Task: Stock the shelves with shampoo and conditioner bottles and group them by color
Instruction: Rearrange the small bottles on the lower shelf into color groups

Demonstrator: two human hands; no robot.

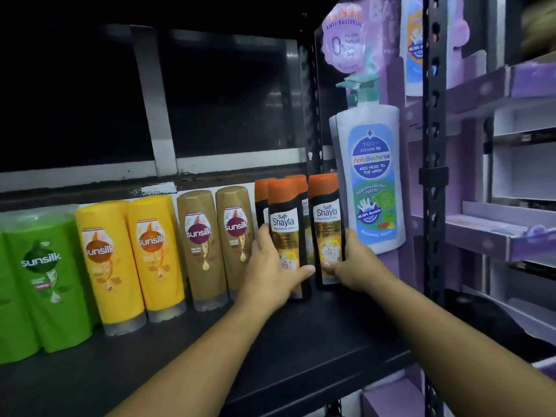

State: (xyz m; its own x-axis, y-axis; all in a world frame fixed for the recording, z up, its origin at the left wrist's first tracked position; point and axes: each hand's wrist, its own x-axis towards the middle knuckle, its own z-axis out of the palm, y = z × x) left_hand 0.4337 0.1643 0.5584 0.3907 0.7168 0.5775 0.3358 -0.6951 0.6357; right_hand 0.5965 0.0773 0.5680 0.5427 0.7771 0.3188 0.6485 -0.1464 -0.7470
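Standing upright at the right end of the shelf [316, 341], the left orange-capped bottle [288, 233] and the right orange-capped bottle [328, 224] have their long axes vertical, with a narrow gap between them. The left hand [267, 266] curls its fingers [262, 236] round the first and the right hand [361, 266] grips the second — each hand is squarely in front of its own bottle, so I judge the push runs straight back.

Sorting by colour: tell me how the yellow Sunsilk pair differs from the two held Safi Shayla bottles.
The yellow Sunsilk pair is yellow, resting on clear caps; the Safi Shayla bottles are black with orange caps on top. The Sunsilk pair stands untouched; the left hand and right hand each hold one Shayla bottle. All are upright.
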